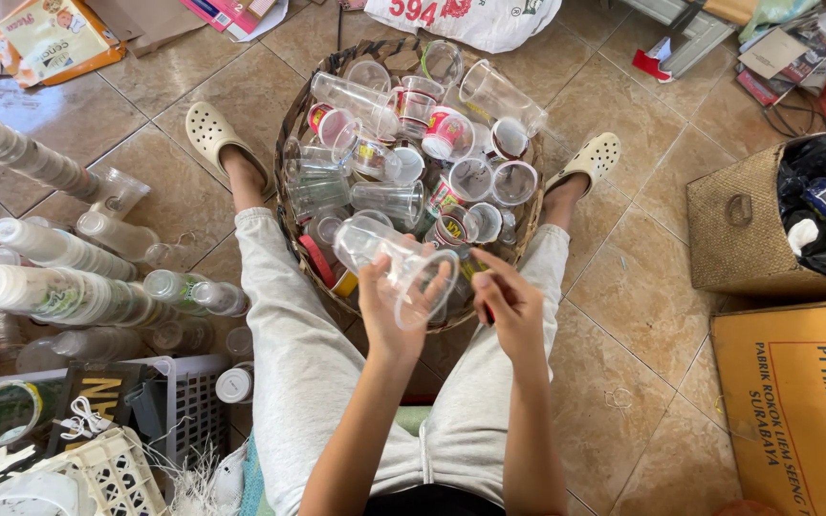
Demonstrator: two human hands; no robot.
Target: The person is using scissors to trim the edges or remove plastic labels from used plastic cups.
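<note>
My left hand grips a clear plastic cup, held on its side over the near rim of a round woven basket. The basket is full of several clear and printed plastic cups. My right hand hovers just right of the cup, fingers pinched on a small red tool whose tip shows below the fist; what it is I cannot make out. My legs in pale trousers flank the basket, with cream clogs on my feet.
Long stacks of nested cups lie on the tiled floor at left, above white plastic crates. At right stand a woven bin of dark items and a cardboard box.
</note>
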